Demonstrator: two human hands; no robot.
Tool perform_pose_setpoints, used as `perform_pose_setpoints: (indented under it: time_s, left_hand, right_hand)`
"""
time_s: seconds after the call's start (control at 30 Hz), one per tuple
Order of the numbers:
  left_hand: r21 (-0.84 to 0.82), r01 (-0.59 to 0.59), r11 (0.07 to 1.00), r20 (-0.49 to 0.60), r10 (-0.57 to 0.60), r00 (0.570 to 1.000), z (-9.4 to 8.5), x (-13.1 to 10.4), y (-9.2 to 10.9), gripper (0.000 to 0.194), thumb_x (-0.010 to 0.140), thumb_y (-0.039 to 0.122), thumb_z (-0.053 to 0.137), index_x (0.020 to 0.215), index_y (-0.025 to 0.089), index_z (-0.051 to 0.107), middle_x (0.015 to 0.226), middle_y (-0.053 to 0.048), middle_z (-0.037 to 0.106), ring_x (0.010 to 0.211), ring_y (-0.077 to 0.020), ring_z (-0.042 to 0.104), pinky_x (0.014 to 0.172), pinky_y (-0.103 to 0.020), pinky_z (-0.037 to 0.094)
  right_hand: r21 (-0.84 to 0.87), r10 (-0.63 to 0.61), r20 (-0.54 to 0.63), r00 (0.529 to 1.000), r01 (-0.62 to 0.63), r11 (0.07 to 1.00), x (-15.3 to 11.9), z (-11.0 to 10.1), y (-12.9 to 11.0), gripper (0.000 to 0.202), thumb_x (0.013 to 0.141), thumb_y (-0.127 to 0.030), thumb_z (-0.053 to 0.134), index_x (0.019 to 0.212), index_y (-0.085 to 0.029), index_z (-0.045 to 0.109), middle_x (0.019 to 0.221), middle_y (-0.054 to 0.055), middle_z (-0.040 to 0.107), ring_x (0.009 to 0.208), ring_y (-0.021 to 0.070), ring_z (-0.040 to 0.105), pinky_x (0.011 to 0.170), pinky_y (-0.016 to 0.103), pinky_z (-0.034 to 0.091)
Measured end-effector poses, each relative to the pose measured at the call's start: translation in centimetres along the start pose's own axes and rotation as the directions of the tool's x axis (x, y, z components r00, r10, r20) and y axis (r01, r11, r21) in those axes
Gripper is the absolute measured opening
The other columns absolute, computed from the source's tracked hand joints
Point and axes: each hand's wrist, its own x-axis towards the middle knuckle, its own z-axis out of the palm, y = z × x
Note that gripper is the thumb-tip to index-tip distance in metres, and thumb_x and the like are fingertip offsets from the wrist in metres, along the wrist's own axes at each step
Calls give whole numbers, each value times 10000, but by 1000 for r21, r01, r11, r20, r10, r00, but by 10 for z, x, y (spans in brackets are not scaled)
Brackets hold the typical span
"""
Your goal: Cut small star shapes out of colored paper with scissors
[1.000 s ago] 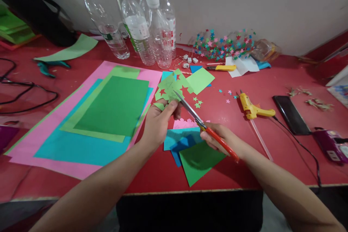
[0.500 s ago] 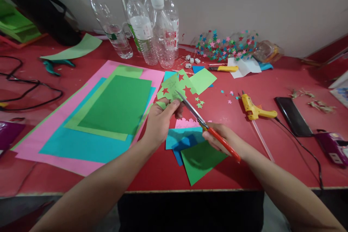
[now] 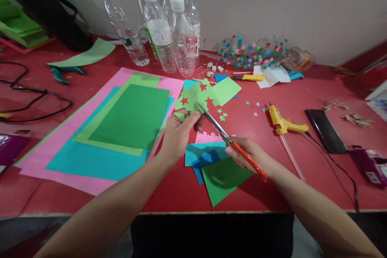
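Observation:
Between thumb and fingers, my left hand (image 3: 178, 133) pinches a light green sheet of paper (image 3: 195, 92). Star-shaped holes are cut in the sheet, and a star outline is drawn on it in pencil. My right hand (image 3: 248, 153) grips the red handles of a pair of scissors (image 3: 220, 129). The blade tips rest at the paper, close to my left thumb. Several small green stars (image 3: 223, 115) lie on the table just right of the sheet. Below the scissors are a blue sheet (image 3: 196, 153), a dark green sheet (image 3: 225, 181) and a pink strip with a notched edge (image 3: 208, 137).
Large coloured sheets (image 3: 130, 117) are stacked at left. Plastic bottles (image 3: 160, 32) stand by the wall, near a bottle covered in stars (image 3: 252, 52). A yellow cutter (image 3: 254, 77), a yellow glue gun (image 3: 284, 121) with its cord and a phone (image 3: 325, 130) lie rightward.
The view has shifted very slightly. The green paper has tilted a little, so its drawn star shows more clearly. Both hands keep their holds.

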Motion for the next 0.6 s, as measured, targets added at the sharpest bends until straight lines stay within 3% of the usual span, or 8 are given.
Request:
perform_pose_setpoints:
  time_s: [0.6]
  left_hand:
    - [13,43,999,-33,-42,999,1,1,0,144,778,264,632,673,166,618,585,14,622,521,-80,539,511,-216,434]
  right_hand:
    - [-53,-22,-20,1000,21,998,-1,-1,-2,435,900,-573,445,670,-213,362,488,-66,396,431,79,349,432,222,258]
